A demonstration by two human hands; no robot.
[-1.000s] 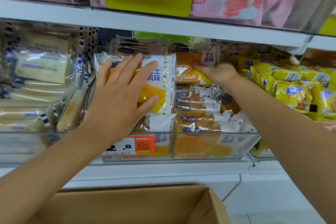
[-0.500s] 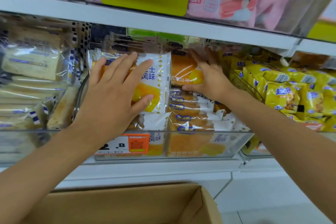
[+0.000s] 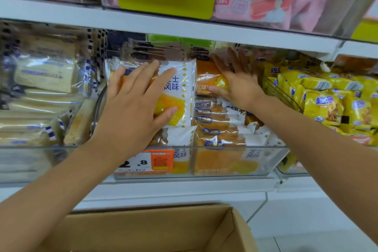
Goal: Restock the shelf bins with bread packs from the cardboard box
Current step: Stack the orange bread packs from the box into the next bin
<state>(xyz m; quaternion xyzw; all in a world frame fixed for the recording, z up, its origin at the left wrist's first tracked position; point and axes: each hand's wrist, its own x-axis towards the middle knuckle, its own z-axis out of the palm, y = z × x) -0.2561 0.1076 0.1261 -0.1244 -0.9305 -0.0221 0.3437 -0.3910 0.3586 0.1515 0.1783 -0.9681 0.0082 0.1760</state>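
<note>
My left hand [image 3: 133, 106] lies flat, fingers spread, on a white-and-orange bread pack [image 3: 180, 88] that leans upright at the left side of the clear shelf bin [image 3: 225, 166]. Pressing with spread fingers, my right hand [image 3: 237, 86] rests against an orange bread pack [image 3: 206, 80] at the back of the bin's right side. More packs of the same bread [image 3: 221, 129] are stacked in front, below both hands. The open cardboard box [image 3: 235, 229] sits below the shelf at the bottom of the view; its inside is hidden.
A bin of pale sliced cake packs [image 3: 45, 75] stands to the left. Yellow snack packs [image 3: 327, 104] fill a wire basket to the right. The white upper shelf edge [image 3: 184, 26] runs just above both hands, with pink and green packs on it. A price tag [image 3: 147, 161] hangs on the bin front.
My right hand has opened from a grip near the pack's top and now presses flat on the orange pack, further back. My left hand stays on the white pack.
</note>
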